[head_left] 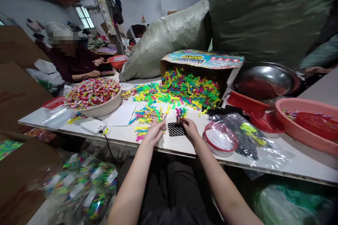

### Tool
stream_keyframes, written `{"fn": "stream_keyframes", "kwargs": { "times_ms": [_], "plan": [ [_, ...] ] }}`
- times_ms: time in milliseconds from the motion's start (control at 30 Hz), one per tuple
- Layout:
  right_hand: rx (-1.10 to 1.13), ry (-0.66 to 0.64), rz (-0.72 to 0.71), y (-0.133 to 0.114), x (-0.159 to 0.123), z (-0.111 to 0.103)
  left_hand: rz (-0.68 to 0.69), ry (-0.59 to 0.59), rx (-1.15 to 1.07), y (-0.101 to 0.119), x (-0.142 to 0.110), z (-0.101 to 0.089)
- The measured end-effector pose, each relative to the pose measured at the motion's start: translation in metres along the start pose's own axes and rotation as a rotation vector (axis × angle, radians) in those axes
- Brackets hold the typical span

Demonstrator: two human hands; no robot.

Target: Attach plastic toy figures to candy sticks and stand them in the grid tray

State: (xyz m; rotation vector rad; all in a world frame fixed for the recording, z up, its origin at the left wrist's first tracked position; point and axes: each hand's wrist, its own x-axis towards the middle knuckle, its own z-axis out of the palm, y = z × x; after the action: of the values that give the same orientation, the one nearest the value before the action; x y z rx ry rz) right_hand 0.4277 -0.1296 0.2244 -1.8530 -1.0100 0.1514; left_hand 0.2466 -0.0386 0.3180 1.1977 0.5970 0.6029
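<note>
A small black grid tray (176, 129) lies on the white table (303, 161) in front of me. My left hand (155, 130) is closed in a pinch on a few small coloured plastic toy pieces, just left of the tray. At the tray's right corner, my right hand (189, 126) has its fingers closed beside several toy pieces (181, 113) that stand upright in the tray's far edge. A big pile of the same bright toy pieces (182, 91) spills from a tipped cardboard box (203, 59) behind.
A beige basin of coloured items (93, 95) and a white power bank (93, 125) sit at left. At right are a red-rimmed dish (219, 140), plastic bags, red trays, a pink basin (306, 123) and a steel bowl (266, 79). Another person sits far left. Large sacks stand behind.
</note>
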Motion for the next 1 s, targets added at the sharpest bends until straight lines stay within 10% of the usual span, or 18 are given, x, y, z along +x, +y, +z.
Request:
{"fn": "stream_keyframes", "kwargs": {
  "times_ms": [267, 1000],
  "plan": [
    [0.004, 0.000, -0.021, 0.005, 0.000, 0.002, -0.230, -0.179, -0.448, -0.018, -0.016, -0.005],
    [-0.018, 0.007, -0.027, 0.006, 0.002, 0.002, -0.068, -0.124, -0.324, -0.032, -0.012, 0.015]
  ]
}}
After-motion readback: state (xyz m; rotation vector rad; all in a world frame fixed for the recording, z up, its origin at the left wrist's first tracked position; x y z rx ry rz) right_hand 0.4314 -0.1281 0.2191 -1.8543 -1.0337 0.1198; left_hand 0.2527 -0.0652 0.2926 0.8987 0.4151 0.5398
